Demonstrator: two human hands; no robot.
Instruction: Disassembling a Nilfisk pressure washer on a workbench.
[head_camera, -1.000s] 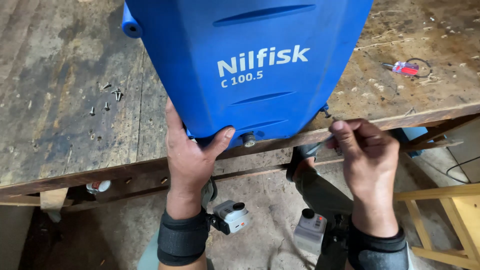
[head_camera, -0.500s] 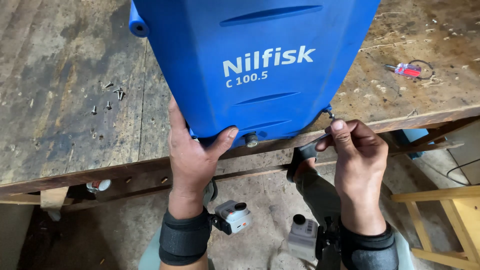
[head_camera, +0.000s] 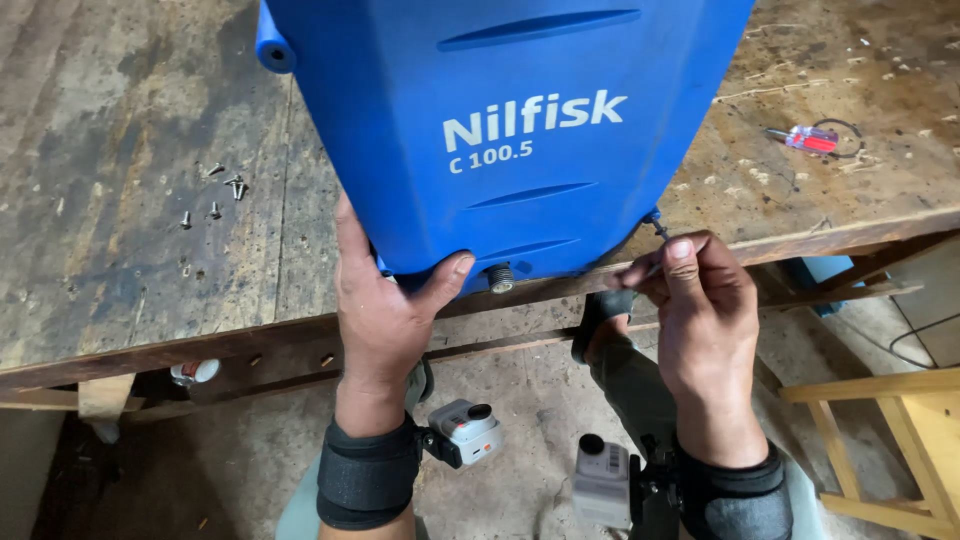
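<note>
Blue plastic machine housing (head_camera: 500, 130) lies on the worn wooden workbench (head_camera: 120, 200), its lower end at the front edge. Left hand (head_camera: 385, 320) clamps that lower edge; right hand (head_camera: 695, 310) pinches a small screw (head_camera: 658, 228) at its corner. Loose screws (head_camera: 215, 195) lie well left, a red-handled screwdriver (head_camera: 805, 138) right.

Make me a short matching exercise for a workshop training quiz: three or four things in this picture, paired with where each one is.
Things:
1. blue machine housing
2. loose screws
3. small red-handled screwdriver
4. screw

Places:
A. far right of the workbench
B. pinched by the right hand
C. gripped at its near edge by the left hand
D. workbench, left of the housing

Pairs: 1-C, 2-D, 3-A, 4-B
</note>
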